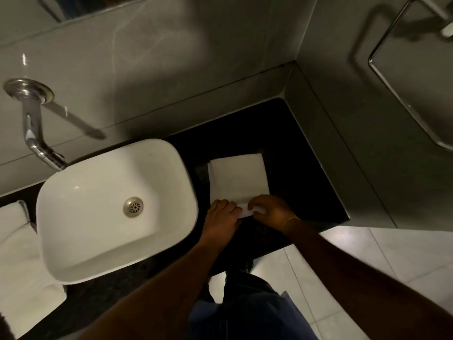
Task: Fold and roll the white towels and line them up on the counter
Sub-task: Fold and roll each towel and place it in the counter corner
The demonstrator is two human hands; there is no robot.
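On counter, right of basin: folded white towel (239,179) lies flat on the black counter (301,168), its near edge curled up.
Left hand (223,214): palm down, fingers bent, clamped on the curled edge at the towel's 7 o'clock.
Right hand (270,211): palm down, fingers hooked over the same curl at 5 o'clock; thin band at the wrist.
Forearms: both reach in from 6 o'clock, converging.
Basin (115,212): at 9 o'clock of the towel.
Other towels (20,256): white, beyond the basin at 9 o'clock.
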